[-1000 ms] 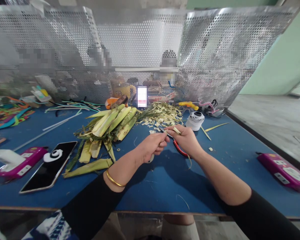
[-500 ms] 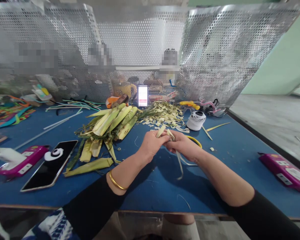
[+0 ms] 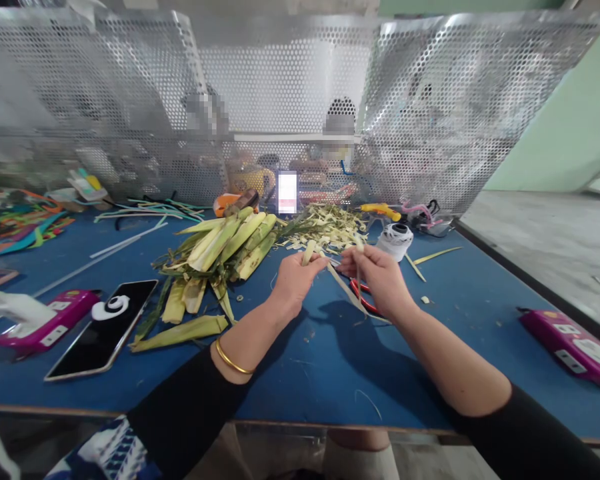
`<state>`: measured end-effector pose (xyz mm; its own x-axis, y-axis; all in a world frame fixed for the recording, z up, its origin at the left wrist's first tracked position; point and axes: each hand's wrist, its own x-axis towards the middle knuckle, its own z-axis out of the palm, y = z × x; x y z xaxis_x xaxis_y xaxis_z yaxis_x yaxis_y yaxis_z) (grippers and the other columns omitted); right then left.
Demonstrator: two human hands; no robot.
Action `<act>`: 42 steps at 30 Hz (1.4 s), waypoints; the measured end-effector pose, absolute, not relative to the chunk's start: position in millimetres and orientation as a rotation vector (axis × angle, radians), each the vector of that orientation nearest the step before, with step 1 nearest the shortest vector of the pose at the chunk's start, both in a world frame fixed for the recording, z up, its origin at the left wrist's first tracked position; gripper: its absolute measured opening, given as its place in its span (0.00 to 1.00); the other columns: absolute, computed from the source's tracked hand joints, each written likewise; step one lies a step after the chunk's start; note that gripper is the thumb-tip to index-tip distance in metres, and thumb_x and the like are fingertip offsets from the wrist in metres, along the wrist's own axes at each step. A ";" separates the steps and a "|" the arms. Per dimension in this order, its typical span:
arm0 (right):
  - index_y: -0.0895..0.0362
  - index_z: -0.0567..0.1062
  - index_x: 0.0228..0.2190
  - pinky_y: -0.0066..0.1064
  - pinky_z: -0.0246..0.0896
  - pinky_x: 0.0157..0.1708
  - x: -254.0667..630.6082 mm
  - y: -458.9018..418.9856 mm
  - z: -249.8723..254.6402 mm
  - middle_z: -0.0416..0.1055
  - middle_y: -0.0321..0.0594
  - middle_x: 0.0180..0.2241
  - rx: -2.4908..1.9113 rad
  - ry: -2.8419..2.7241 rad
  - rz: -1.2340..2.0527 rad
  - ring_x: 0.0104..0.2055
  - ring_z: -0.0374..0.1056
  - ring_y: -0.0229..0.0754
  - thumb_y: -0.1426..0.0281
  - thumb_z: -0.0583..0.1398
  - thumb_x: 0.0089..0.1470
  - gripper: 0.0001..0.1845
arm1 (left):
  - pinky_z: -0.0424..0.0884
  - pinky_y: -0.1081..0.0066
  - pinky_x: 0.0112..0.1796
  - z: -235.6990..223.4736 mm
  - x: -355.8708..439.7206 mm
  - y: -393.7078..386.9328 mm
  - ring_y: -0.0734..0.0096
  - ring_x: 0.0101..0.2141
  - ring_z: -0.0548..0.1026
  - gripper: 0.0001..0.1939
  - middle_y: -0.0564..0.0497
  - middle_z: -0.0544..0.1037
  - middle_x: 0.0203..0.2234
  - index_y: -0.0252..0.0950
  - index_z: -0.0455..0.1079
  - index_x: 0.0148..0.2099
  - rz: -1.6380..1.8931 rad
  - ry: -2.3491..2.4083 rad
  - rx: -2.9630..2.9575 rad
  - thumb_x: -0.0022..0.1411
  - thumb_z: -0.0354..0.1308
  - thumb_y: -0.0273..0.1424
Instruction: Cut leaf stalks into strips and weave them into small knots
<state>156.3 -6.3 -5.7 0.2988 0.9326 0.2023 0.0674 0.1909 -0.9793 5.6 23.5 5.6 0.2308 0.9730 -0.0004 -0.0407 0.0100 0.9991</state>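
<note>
My left hand [image 3: 293, 283] is closed in a pinch on a folded pale corn husk strip [image 3: 308, 253], which sticks up above the thumb. A longer pale ribbon [image 3: 347, 288] trails down to the right from my left fingertips. Slightly apart to the right, my right hand [image 3: 380, 275] pinches a thin pale strip whose tail hangs toward the table. Under my right hand lies a red-handled tool [image 3: 363, 297]; its head is mostly hidden. Behind that hand stands a white spool [image 3: 395, 240]. A heap of corn husks [image 3: 230, 243] lies to the left.
Husk scraps [image 3: 325, 223] are piled at the back, before a perforated metal screen [image 3: 285, 73]. On the left lie a phone [image 3: 93, 340] and a magenta power strip [image 3: 55, 323]; another magenta power strip [image 3: 570, 340] is at right. Yellow-handled scissors [image 3: 380, 212] lie behind the spool.
My hands were together and have moved apart, the right one going right and slightly up with its strip. The red-handled tool now shows between them.
</note>
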 end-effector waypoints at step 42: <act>0.58 0.72 0.28 0.24 0.36 0.12 141.3 -20.0 8.0 0.60 0.28 0.16 -1.052 -1.072 1.241 0.12 0.46 0.28 0.58 0.61 0.48 0.15 | 0.43 0.79 0.17 1.0 6.3 23.0 0.85 0.14 0.47 0.17 0.63 0.52 0.16 0.35 0.64 0.33 0.991 0.691 1.039 0.58 0.59 0.44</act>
<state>141.3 -20.0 8.0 0.0303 0.9987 0.0408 -0.1856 0.0457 -0.9816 6.3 23.0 1.0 0.4121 0.9109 -0.0187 -0.3324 0.1694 0.9278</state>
